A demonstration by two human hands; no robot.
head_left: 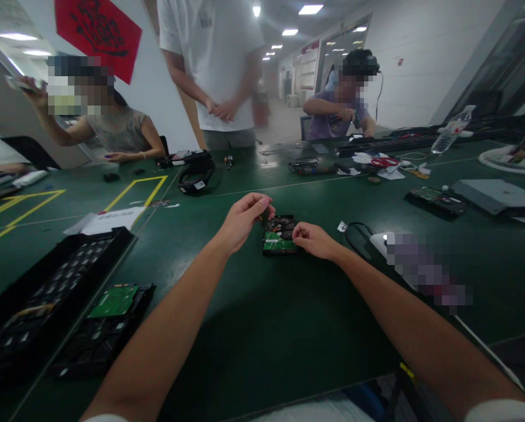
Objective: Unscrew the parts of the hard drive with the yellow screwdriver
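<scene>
A hard drive (279, 240) with its green circuit board facing up lies on the green table in front of me. My left hand (247, 221) is over its upper left corner, thumb and fingers pinched together. Something small and dark shows below those fingertips, too hidden to name. At the drive's right edge, my right hand (314, 239) is closed, with thumb and fingertips gripping the side by the board. Part of the drive's right side is covered by these fingers.
A long black tray (47, 293) and another drive with a green board (113, 302) lie at left. At right are a power strip (416, 264), a further drive (436, 201), a grey metal box (500, 196) and a plastic bottle (451, 132). Several people are across the table.
</scene>
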